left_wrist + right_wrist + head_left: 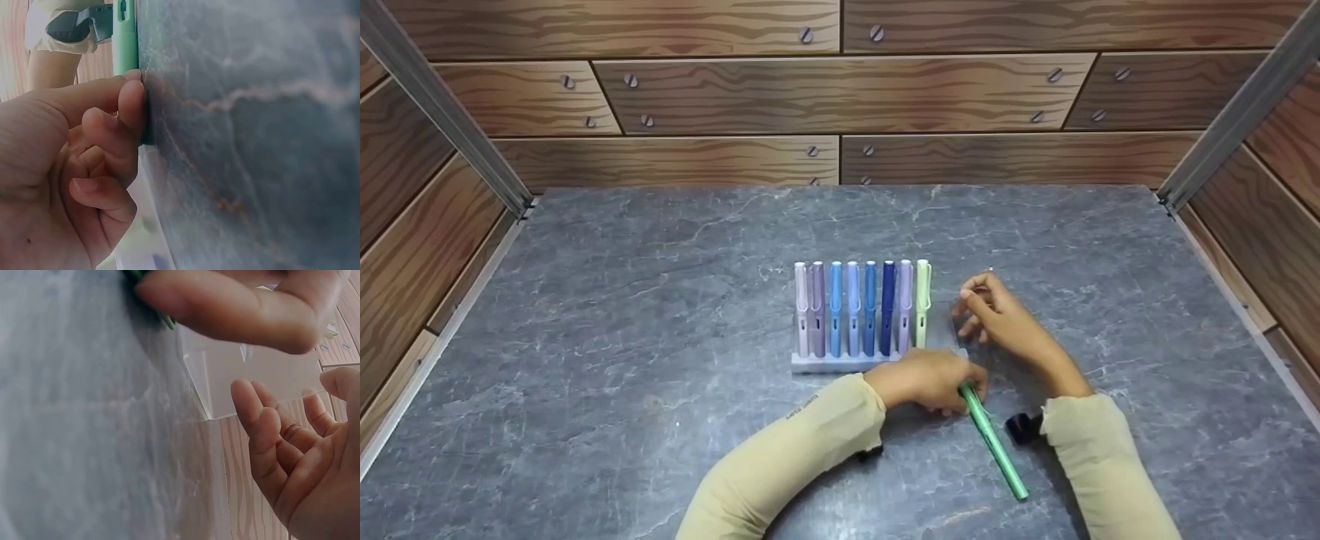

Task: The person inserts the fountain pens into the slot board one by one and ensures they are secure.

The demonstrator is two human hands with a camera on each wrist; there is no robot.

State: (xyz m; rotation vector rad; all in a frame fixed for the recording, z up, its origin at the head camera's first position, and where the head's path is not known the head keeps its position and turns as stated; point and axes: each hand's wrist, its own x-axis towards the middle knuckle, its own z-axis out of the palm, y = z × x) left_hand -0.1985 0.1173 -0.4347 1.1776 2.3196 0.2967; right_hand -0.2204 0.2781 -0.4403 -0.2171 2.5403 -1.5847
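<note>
left hand [926, 379] pinches green pen [994, 442] beside pen rack [840, 362].

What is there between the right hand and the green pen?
In the head view, only bare table lies between the right hand and the green pen; the left hand grips that pen.

We cannot see the front end of the bright green plastic pen [994, 442] in the head view, since the left hand [930, 379] covers it. In the left wrist view the picture's top edge cuts the pen off. In the right wrist view, a blurred finger hides most of the clear plastic pen stand [259, 379].
</note>
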